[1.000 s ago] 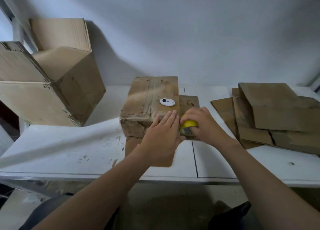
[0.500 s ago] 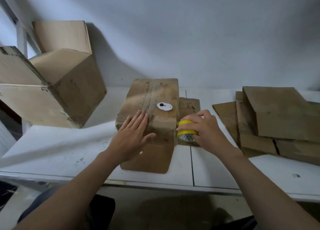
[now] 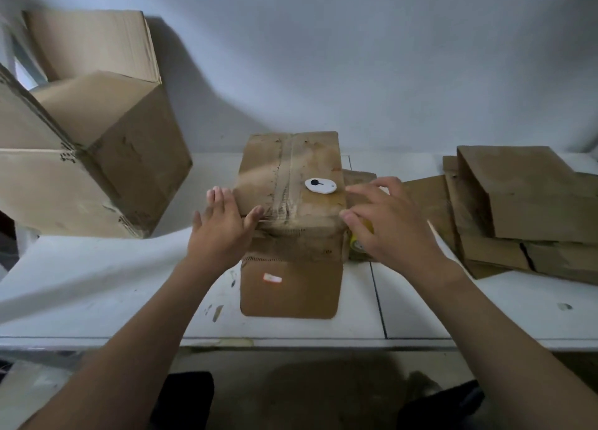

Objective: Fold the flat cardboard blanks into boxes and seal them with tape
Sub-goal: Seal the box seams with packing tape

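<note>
Cardboard box (image 3: 291, 199) at the middle of the white table (image 3: 97, 284), between our two hands.
Our left hand (image 3: 223, 229) lies flat against its left side, fingers straight, thumb on the top's near edge. Our right hand (image 3: 391, 225) spreads over a yellow tape roll (image 3: 356, 243) just right of the box; we cannot tell whether it grips the roll. A white round tag (image 3: 321, 186) sits on top. Flat blanks (image 3: 524, 209) lie stacked at the right.

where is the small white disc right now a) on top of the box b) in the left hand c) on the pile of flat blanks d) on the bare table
a, the white disc lies on the top face of the box, near its right edge.
</note>
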Motion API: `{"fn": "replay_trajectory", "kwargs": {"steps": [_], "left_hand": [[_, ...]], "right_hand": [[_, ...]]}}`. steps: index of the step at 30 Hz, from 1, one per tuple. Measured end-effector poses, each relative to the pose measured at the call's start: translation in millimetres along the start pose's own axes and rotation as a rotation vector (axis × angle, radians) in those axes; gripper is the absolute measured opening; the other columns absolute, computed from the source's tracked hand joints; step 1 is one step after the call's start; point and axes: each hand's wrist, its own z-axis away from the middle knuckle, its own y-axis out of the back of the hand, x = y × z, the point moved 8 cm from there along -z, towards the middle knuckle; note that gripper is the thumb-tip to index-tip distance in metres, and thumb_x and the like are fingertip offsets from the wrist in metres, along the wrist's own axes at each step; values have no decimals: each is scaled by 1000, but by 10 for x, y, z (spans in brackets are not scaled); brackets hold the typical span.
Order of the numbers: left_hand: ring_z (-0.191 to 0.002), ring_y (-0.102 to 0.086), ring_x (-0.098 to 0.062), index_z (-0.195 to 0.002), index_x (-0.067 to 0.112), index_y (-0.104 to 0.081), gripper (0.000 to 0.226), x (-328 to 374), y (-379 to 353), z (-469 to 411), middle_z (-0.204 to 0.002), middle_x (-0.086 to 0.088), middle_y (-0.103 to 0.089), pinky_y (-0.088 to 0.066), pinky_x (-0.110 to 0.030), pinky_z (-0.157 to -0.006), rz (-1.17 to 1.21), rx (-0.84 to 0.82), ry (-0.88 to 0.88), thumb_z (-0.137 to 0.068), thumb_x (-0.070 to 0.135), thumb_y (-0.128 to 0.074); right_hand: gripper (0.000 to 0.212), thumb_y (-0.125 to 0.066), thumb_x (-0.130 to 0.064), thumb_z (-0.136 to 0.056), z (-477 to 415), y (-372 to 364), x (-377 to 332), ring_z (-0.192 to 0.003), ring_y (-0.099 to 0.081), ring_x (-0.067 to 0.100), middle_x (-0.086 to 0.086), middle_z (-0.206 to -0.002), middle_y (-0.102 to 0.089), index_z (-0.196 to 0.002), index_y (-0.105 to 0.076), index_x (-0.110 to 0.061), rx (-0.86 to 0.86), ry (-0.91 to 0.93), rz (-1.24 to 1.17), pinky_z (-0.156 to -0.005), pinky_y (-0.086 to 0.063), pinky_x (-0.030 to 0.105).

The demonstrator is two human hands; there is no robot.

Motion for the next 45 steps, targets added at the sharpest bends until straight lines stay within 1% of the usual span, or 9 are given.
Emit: {"fn": "replay_trajectory", "kwargs": {"steps": [9, 15, 19, 25, 29, 31, 33, 40, 45], "left_hand": [[-156, 7, -17, -160, 4, 1, 73, 452, -3, 80, -170, -10, 0, 1, -41, -127, -88, 73, -310, -97, 38, -8], [-153, 13, -10, -162, 18, -10, 115, 276, -34, -3, -169, 4, 0, 0, -39, -125, -105, 56, -345, -74, 91, 0], [-156, 8, -20, -159, 32, -27, 120, 72, 65, -49, -168, 8, -11, -3, -54, -123, 223, 75, -253, -59, 94, -48], [-156, -9, -21, -156, 44, -26, 126, -314, 55, 12, -162, 1, -35, -24, -56, -121, 532, 14, 6, -45, 80, -72], [-134, -53, -18, -149, 30, -49, 104, -486, 146, 107, -141, 6, -61, -45, -50, -108, 552, 66, 48, -57, 71, -73], [-90, -70, -7, -131, 28, -68, 76, -471, 185, 178, -115, 9, -75, -56, -32, -79, 508, 101, 34, -67, 68, -70], [-42, -46, -5, -114, 27, -77, 41, -391, 238, 284, -61, 17, -70, -36, -15, -47, 473, 156, 10, -82, 52, -72], [-53, -50, -28, -97, 25, -82, 26, -231, 378, 468, -54, -3, -59, -37, -30, -51, 133, 312, -45, -98, 41, -62], [-54, -48, -32, -89, 24, -82, 24, -208, 465, 468, -52, -3, -56, -29, -27, -48, 84, 372, -12, -95, 41, -67]], "right_hand": [[68, -6, -51, -104, -277, -774, -923, -155, -12, 11, -4, -166, -25, -158, -31, -18, -298, 184, -79, -126, -8, 35], [64, -9, -58, -102, -263, -773, -670, -153, -21, 13, -18, -158, -36, -152, -42, -34, -282, 170, 15, -123, -15, 35], [47, -39, -49, -105, -268, -772, -609, -153, -22, 18, -21, -155, -40, -151, -42, -38, -292, 183, 1, -123, -14, 35], [54, -52, -38, -103, -289, -797, -608, -155, -10, 17, -22, -158, -30, -154, -33, -38, -328, 193, -52, -120, 0, 28], [58, -55, -34, -102, -289, -800, -609, -156, -7, 16, -23, -159, -27, -155, -31, -38, -343, 195, -53, -117, 4, 27], [59, -56, -33, -102, -283, -802, -611, -156, -7, 16, -23, -159, -27, -155, -30, -38, -347, 196, -51, -118, 4, 28], [61, -56, -29, -102, -280, -811, -599, -156, -6, 16, -23, -160, -26, -156, -28, -38, -352, 203, -59, -121, 2, 30], [64, -52, -12, -102, -245, -757, -599, -156, -7, 20, -14, -165, -23, -158, -26, -29, -389, 253, -87, -122, 1, 30], [44, -62, -25, -96, -168, -261, -447, -134, -51, 25, -8, -146, -56, -140, -59, -29, -120, 155, -20, -114, -35, 45]]}}
